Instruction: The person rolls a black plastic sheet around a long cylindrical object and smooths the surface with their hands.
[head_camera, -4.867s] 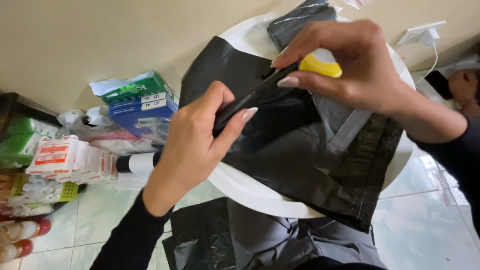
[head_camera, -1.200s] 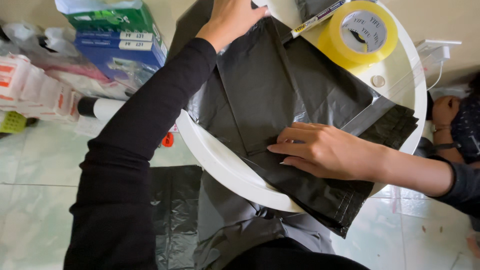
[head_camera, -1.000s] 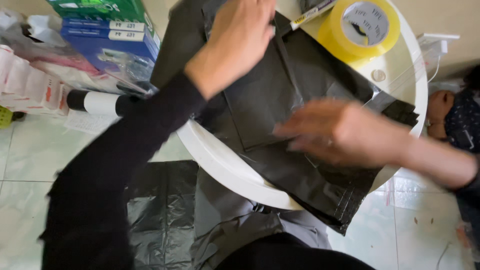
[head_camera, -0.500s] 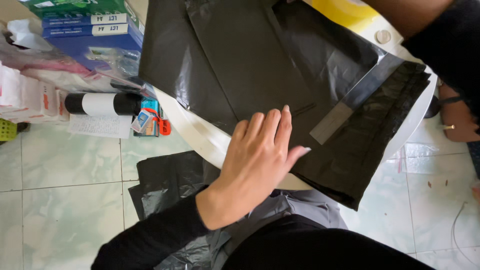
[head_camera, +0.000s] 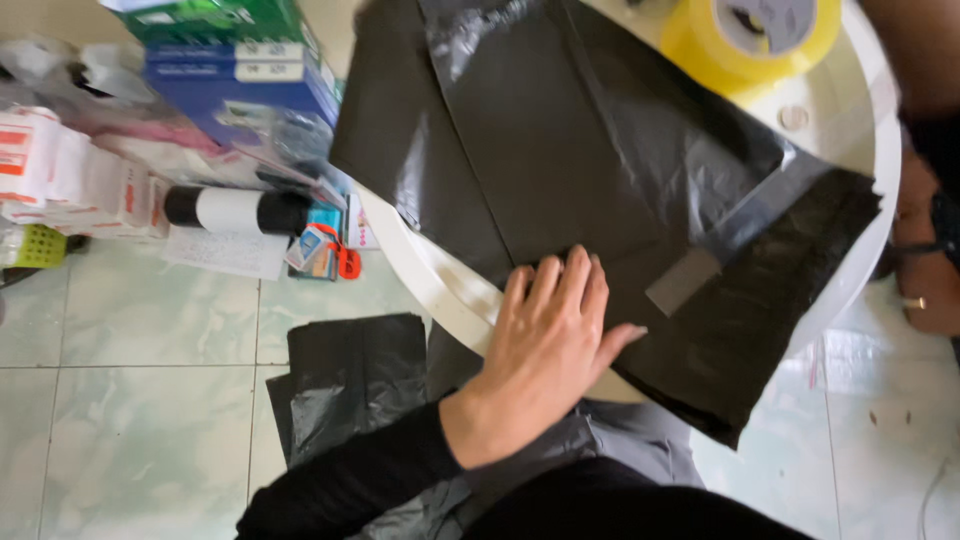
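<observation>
Since half a second ago: your left hand (head_camera: 548, 345) has stayed flat on the black poly mailer bag (head_camera: 590, 200), while your view has swung so the yellow tape roll (head_camera: 752, 32) shows at the top.
Head view, left hand: your fingers (head_camera: 560, 290) lie spread and pressed palm-down on the mailer's near edge, pinching nothing.
Head view, right hand: only a dark sleeve and forearm show at the top right corner; you cannot tell how its fingers stand.
Mailer: it lies under and beyond your fingertips, across the round white table (head_camera: 440, 290), its grey adhesive flap (head_camera: 700, 270) just right of your thumb.
Around: black bags on the floor (head_camera: 350, 385) sit below-left of your wrist; label rolls (head_camera: 235, 210) and blue boxes (head_camera: 240, 80) lie well left.
Risk: the mailer overhangs the table rim on the right; if your palm lifts, I judge the slick film could slide off, or the flap could stick crooked.
</observation>
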